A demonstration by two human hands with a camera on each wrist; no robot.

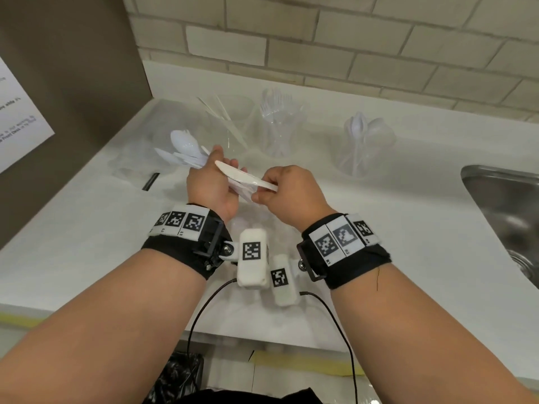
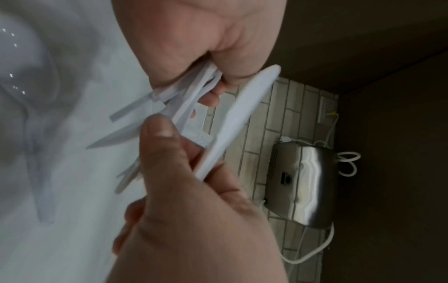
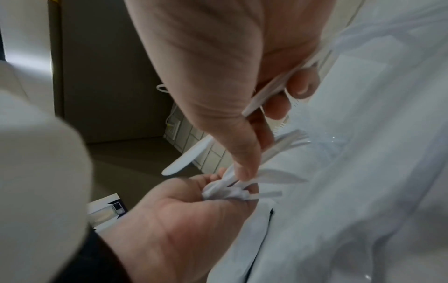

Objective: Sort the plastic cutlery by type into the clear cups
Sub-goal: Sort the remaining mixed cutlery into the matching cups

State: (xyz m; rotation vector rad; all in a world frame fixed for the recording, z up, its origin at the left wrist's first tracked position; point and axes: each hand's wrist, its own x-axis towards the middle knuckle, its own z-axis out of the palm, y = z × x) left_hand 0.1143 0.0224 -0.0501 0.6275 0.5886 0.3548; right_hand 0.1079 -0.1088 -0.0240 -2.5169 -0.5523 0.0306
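My left hand [image 1: 214, 182] grips a bundle of white plastic cutlery [image 1: 183, 153] above the counter; spoon bowls stick out to its left. My right hand [image 1: 274, 193] pinches the handle of a white knife [image 1: 245, 176] that lies across the bundle. In the left wrist view the knife [image 2: 242, 118] runs from the right hand [image 2: 174, 153] up past the left hand's fingers [image 2: 213, 99]. The right wrist view has the knife blade [image 3: 189, 159] beside the bundle's handles [image 3: 230, 191]. At the back stand three clear cups: knives [image 1: 230, 123], forks [image 1: 277, 126], spoons [image 1: 364, 141].
A steel sink [image 1: 501, 205] is set into the white counter [image 1: 87, 228] at the right. A clear plastic wrapper [image 1: 131, 167] lies left of my hands. A brown panel with a paper sheet [image 1: 17, 112] closes the left side; a tiled wall [image 1: 350, 39] rises behind.
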